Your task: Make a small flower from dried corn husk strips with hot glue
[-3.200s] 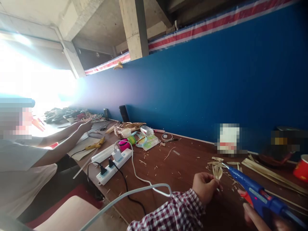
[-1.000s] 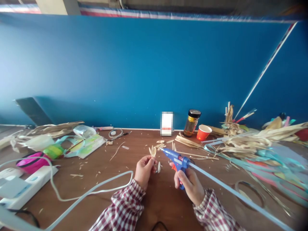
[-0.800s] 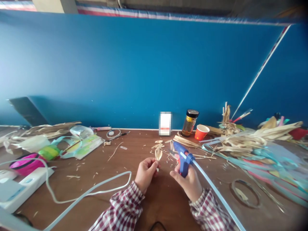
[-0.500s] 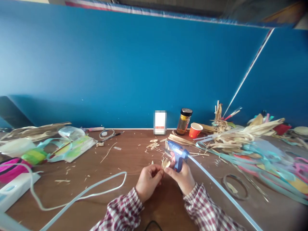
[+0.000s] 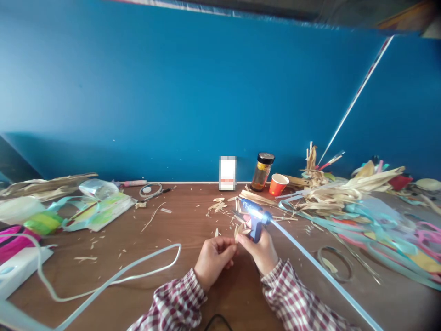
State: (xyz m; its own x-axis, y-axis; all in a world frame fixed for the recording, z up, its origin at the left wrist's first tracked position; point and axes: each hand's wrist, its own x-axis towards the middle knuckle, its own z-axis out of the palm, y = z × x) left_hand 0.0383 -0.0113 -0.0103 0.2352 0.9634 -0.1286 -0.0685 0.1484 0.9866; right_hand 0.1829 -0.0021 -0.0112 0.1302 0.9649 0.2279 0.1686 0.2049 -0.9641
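My right hand [image 5: 262, 252] is wrapped round the handle of a blue hot glue gun [image 5: 255, 216], whose nozzle points up and to the left. A long translucent glue stick [image 5: 319, 266] runs out of its back end toward the lower right. Between the two hands is a small pale flower of dried husk petals [image 5: 238, 231]. My left hand [image 5: 215, 258] pinches it low down with thumb and forefinger, and my right thumb reaches against its side. The fingertips partly hide the flower's base.
Husk scraps [image 5: 218, 205] lie beyond the hands. Behind stand a dark-lidded jar [image 5: 262, 172] and a red paper cup [image 5: 278, 185]. Husks and ribbons [image 5: 358, 216] heap up at right. A white cable [image 5: 148, 276] loops at left near a power strip [image 5: 20, 271].
The view has shifted slightly. The flower has turned a little between my fingers, and my right thumb now sits closer against it. The glue gun stays in my right hand.
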